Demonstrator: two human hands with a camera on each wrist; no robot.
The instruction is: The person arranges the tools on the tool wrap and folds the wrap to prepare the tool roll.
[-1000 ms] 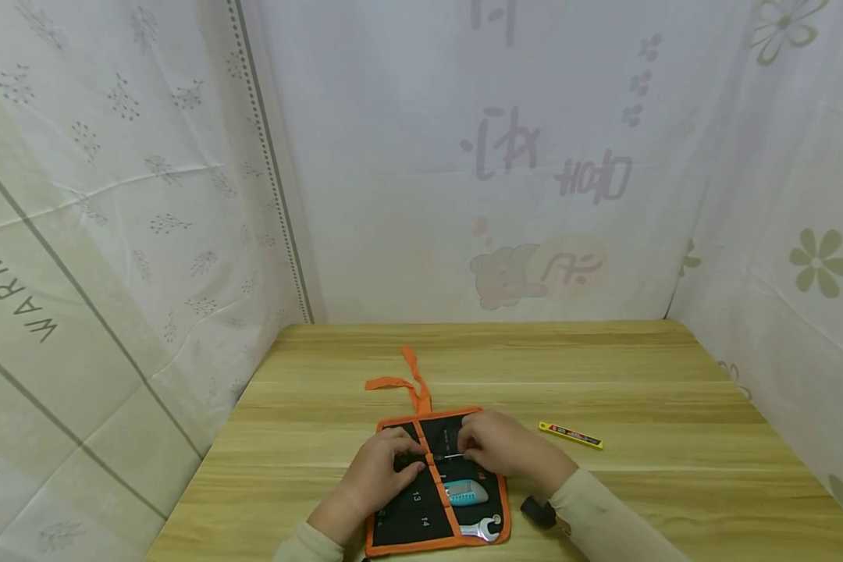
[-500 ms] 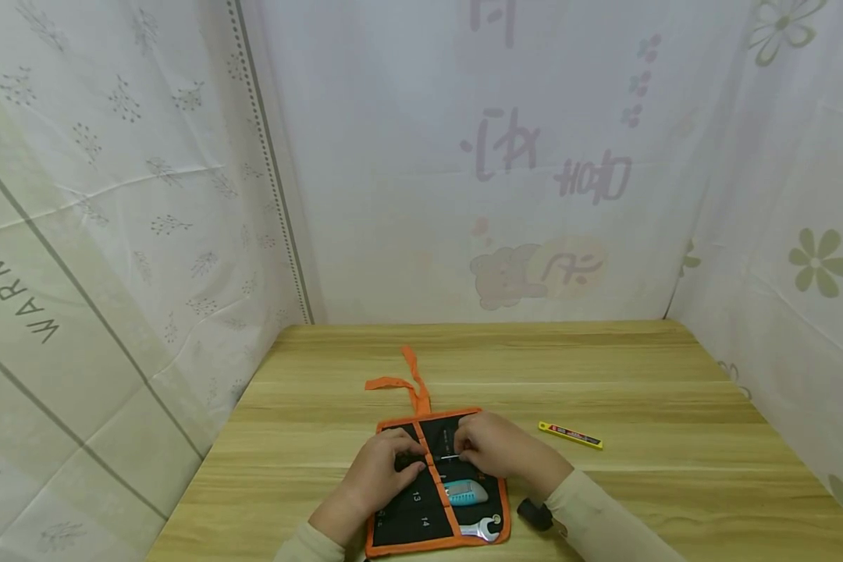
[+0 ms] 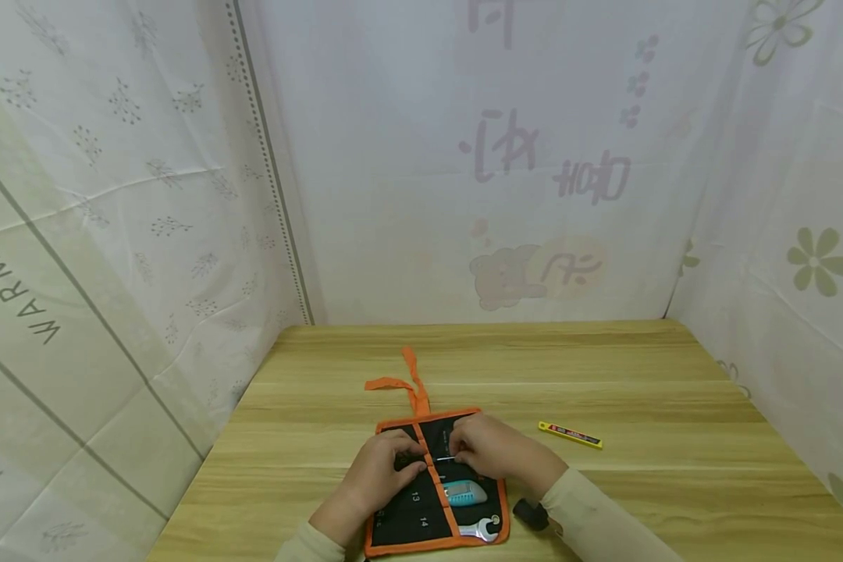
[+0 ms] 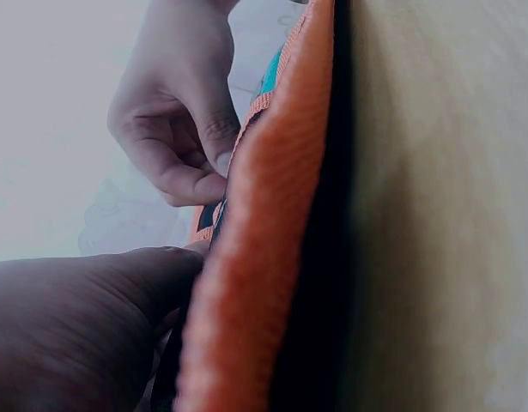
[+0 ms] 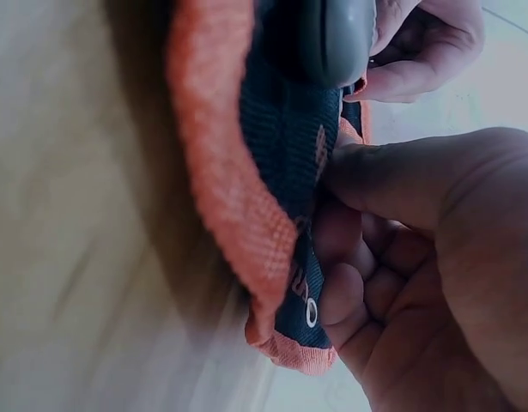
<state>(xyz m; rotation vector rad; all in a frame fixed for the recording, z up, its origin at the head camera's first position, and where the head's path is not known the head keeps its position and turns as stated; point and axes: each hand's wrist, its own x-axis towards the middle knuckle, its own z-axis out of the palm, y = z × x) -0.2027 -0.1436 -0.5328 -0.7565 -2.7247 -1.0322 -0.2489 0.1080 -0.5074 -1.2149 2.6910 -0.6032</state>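
A black tool pouch (image 3: pixel 396 521) with orange edging lies unrolled on the table, "13" and "14" printed on its pockets. My left hand (image 3: pixel 382 472) bends over its upper left part, thumb and fingers pinching the orange-trimmed pocket edge (image 3: pixel 430 460). Just across that edge, my right hand (image 3: pixel 495 446) pinches a thin silvery rod (image 3: pixel 446 458) that points left to the pocket; its other end is hidden in the fingers. Below it, a teal utility knife (image 3: pixel 465 492) and an open-end wrench (image 3: pixel 481 530) poke out of their pockets. The right wrist view shows curled right fingers (image 5: pixel 354 249) close against the pouch.
A slim yellow case (image 3: pixel 570 435) with a dark label lies on the wooden table (image 3: pixel 646 375) to the right. Orange ties (image 3: pixel 414 388) stretch from the pouch's far edge. A black object (image 3: pixel 531 514) sits by my right wrist. Printed curtains (image 3: pixel 393 156) enclose the table.
My right hand has shifted slightly left with the thin rod, bringing it closer to the pocket edge. The left hand holds nearly the same place.
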